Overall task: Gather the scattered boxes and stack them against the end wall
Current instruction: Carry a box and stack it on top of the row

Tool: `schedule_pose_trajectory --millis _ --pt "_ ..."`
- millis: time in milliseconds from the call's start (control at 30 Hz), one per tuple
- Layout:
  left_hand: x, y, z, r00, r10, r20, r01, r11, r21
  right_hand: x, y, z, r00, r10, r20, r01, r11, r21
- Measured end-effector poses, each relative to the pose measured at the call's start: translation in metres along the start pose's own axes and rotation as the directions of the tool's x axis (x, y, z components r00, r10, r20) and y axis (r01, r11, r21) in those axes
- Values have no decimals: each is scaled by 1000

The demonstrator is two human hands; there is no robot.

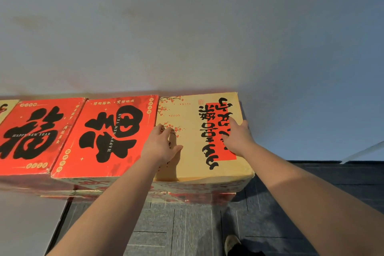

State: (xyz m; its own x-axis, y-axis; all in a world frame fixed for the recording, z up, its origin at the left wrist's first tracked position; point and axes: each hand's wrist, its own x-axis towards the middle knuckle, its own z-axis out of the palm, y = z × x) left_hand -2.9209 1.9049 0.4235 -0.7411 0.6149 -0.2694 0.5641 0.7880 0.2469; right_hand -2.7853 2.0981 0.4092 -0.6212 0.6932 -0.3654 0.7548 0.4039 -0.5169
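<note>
Both hands, left (161,145) and right (236,137), rest flat with released grip on the tan box (193,151); press it flush against the wall (187,27), square beside the red box (108,137)

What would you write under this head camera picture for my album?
Both hands, left hand and right hand, press flat on a tan box beside two red boxes along the wall.

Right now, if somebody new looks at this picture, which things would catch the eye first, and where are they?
The bright red boxes with big black calligraphy stand out first, in a row against the grey wall at left and centre. Next comes the tan box at the row's right end, with the left hand and right hand lying flat on its top.
</note>
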Motion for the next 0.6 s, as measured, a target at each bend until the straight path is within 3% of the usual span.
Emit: schedule_pose_trajectory --millis 600 --pt "10 9 -13 999 26 23 -26 1000 -1 -14 11 -6 998 65 11 -65 998 15"
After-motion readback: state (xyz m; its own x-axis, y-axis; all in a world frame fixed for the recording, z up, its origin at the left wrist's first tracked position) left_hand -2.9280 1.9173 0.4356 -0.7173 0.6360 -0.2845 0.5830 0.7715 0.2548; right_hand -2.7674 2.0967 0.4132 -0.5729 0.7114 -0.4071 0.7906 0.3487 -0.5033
